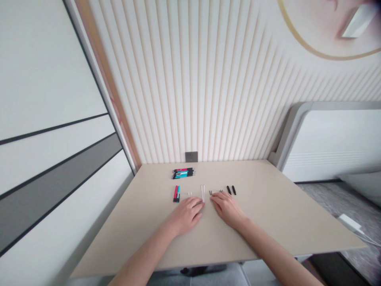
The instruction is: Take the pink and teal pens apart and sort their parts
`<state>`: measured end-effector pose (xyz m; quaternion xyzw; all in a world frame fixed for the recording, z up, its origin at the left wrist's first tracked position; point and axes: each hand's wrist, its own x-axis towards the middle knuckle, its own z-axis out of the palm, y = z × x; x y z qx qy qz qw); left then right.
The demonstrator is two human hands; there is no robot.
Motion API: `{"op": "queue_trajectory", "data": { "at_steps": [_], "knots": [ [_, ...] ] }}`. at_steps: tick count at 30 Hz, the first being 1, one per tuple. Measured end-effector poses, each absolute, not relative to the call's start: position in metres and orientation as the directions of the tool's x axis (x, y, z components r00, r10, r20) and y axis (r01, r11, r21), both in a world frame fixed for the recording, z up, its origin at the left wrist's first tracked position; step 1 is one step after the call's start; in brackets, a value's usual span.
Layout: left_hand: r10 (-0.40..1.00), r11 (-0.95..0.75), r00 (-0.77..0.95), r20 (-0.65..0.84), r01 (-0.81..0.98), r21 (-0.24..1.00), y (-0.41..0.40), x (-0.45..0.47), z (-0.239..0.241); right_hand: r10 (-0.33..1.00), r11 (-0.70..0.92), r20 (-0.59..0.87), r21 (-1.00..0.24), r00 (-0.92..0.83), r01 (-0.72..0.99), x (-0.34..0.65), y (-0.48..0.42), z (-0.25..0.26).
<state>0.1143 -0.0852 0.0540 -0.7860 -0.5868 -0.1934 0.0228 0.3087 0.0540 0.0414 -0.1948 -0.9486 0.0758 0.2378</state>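
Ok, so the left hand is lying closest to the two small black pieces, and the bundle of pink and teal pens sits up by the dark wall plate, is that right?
Not quite: the head view shows the right hand closest to the two small black pieces, not the left hand. The bundle of pink and teal pens does sit up by the dark wall plate.

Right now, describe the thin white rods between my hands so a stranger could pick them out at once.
On the beige desk, below the wall socket, a row of small parts lies beyond the left hand and right hand. The thin white rods sit mid-row in a narrow V, longer than the tiny white pieces to their left.
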Motion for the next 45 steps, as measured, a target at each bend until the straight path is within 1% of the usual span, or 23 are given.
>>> {"op": "queue_trajectory", "data": {
  "at_steps": [6,10,18,24,26,33,40,45],
  "knots": [
    [0.914,-0.307,0.230,0.334,0.931,0.197,-0.086,0.115,0.054,0.416,0.909,0.423,-0.222,-0.805,0.353,0.309,0.053,0.042],
    [0.926,-0.285,0.214,0.310,0.936,0.205,-0.085,0.114,0.053,0.408,0.913,0.418,-0.211,-0.812,0.350,0.309,0.053,0.041],
    [0.930,-0.276,0.200,0.307,0.934,0.226,-0.084,0.113,0.051,0.397,0.917,0.431,-0.229,-0.811,0.327,0.310,0.054,0.041],
    [0.932,-0.267,0.186,0.312,0.933,0.241,-0.084,0.115,0.054,0.305,0.951,0.457,-0.198,-0.835,0.239,0.301,0.039,0.046],
    [0.932,-0.267,0.183,0.313,0.931,0.250,-0.084,0.116,0.054,0.293,0.954,0.460,-0.195,-0.838,0.227,0.296,0.034,0.047],
    [0.928,-0.277,0.186,0.323,0.924,0.263,-0.083,0.115,0.051,0.279,0.955,0.444,-0.218,-0.852,0.199,0.293,0.032,0.047],
    [0.930,-0.282,0.194,0.313,0.922,0.266,-0.083,0.114,0.049,0.268,0.959,0.469,-0.210,-0.841,0.188,0.295,0.032,0.046],
    [0.935,-0.274,0.183,0.305,0.917,0.291,-0.083,0.115,0.054,0.292,0.950,0.464,-0.241,-0.837,0.198,0.296,0.032,0.047]
  ]
}}
